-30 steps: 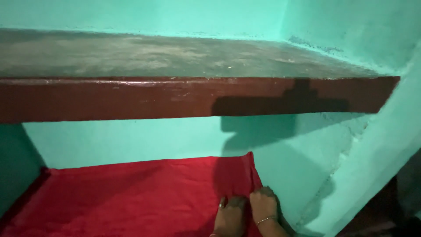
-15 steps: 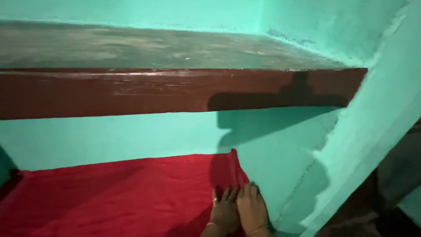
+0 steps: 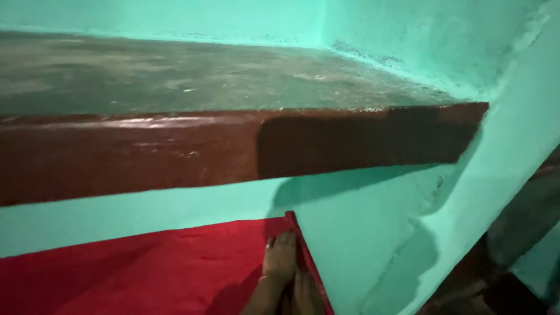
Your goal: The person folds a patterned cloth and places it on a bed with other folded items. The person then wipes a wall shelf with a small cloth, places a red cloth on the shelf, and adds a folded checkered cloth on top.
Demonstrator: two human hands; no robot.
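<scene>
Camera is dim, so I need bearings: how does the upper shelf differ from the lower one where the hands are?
The upper shelf is bare, grey and blotchy, with a dark brown front edge; the lower shelf is covered by a red cloth. Nothing touches the upper shelf; the left hand and right hand press flat on the cloth at its right end. Both sit in the same turquoise-walled alcove.

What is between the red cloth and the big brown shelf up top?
Only bare turquoise wall lies between the red cloth and the brown shelf, seen in the head view.
</scene>
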